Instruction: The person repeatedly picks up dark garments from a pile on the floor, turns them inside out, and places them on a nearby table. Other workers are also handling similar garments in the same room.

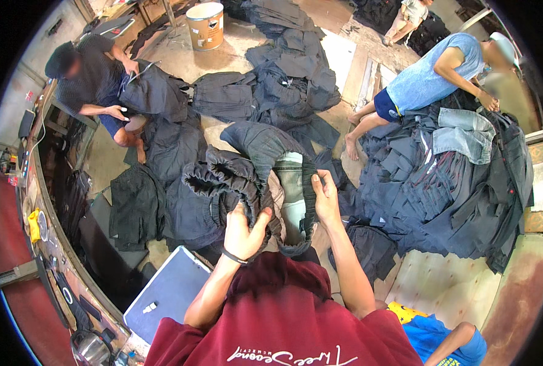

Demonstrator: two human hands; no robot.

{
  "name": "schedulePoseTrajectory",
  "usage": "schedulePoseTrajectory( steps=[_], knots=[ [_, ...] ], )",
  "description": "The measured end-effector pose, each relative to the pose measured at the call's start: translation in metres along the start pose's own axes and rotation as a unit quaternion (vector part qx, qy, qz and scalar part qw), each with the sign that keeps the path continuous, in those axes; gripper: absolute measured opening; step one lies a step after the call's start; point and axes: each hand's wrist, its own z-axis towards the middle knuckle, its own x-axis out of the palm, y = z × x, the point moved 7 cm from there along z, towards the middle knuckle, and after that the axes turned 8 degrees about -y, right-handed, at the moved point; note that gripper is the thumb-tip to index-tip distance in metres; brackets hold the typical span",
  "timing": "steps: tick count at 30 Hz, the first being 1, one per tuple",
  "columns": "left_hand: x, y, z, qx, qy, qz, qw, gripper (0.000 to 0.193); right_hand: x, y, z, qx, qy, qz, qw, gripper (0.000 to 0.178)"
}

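Dark trousers with a gathered elastic waist (pixel 308 235) hang in front of me, their waist opening spread between my hands. Inside the opening, pale grey-green cloth (pixel 293 198) shows. My left hand (pixel 246 235), with a dark band at the wrist, is closed on the bunched elastic edge at the left. On the opposite side my right hand (pixel 326 196) pinches the waist edge between thumb and fingers. More gathered dark cloth (pixel 213 174) bulges beyond my left hand; whether it belongs to the same garment I cannot tell.
Dark garments (pixel 222 94) cover the floor ahead. A tall heap of dark clothing (pixel 418 189) fills the right side, where a person in blue (pixel 433 70) bends over it. At left, another person (pixel 100 79) handles dark trousers. A blue-topped board (pixel 167 293) lies near my left forearm.
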Motion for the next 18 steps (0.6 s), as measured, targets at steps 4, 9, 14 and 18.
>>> schedulePoseTrajectory(
  steps=[4, 9, 14, 18],
  knots=[
    [0.010, 0.004, -0.010, -0.001, 0.019, -0.064, 0.998, 0.027, 0.006, 0.007, -0.005, -0.048, 0.005, -0.059, 0.997, 0.028],
    [0.032, 0.095, -0.024, -0.270, -0.030, -0.277, 0.922, 0.037, 0.029, 0.002, -0.035, -0.040, 0.017, -0.205, 0.978, 0.048],
    [0.004, 0.177, -0.026, -0.403, -0.111, -0.259, 0.871, 0.055, -0.012, -0.022, -0.029, -0.058, 0.020, -0.224, 0.973, 0.036],
    [-0.007, 0.191, -0.030, -0.394, -0.116, -0.231, 0.882, 0.062, -0.114, -0.042, 0.010, -0.041, -0.037, -0.335, 0.941, 0.034]
  ],
)
